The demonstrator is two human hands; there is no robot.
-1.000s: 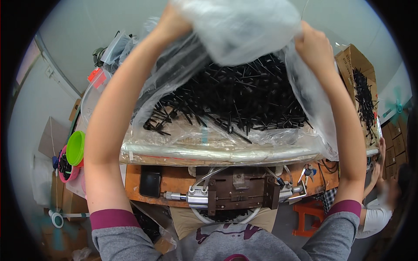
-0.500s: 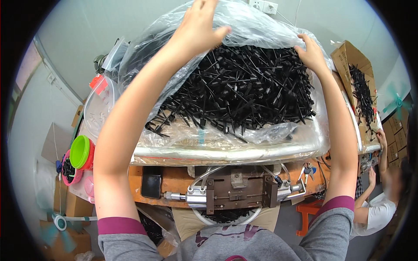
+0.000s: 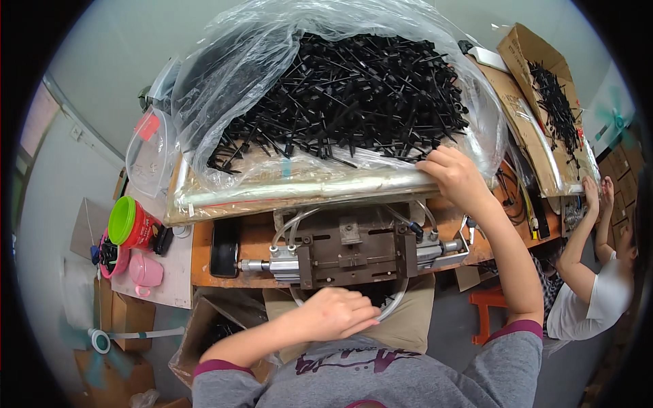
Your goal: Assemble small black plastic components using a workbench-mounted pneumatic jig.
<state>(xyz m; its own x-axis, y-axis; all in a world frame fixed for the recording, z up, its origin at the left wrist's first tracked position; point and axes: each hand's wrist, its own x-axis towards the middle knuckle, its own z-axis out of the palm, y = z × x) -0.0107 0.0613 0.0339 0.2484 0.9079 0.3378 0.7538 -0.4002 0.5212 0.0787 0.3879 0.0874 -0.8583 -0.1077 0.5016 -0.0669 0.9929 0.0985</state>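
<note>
My left hand point(image 3: 340, 313) is over the white-rimmed bowl point(image 3: 401, 299) in my lap, below the fixture. Its fingers lie loosely stretched, and nothing shows in them. At the front right rim of the large box point(image 3: 306, 192), my right hand point(image 3: 452, 178) has its fingers curled together beside the heap of black plastic ties with block-like heads point(image 3: 360, 95). What it holds, if anything, is hidden. A clear plastic bag point(image 3: 218, 95) lines the box and is folded back around the heap. Between box and lap sits a brown metal fixture point(image 3: 354, 255) with cylinders and clear hoses.
A black phone point(image 3: 224, 248) lies left of the fixture on the orange bench. Farther left are a green-and-red bucket point(image 3: 136, 228) and a pink cup point(image 3: 146, 272). A cardboard box with black ties point(image 3: 554, 109) stands at right, near a co-worker point(image 3: 588, 289).
My left hand has come down from the plastic bag to the lap. My right hand has dropped from the bag's far right side to the box's front rim. The view has shifted slightly.
</note>
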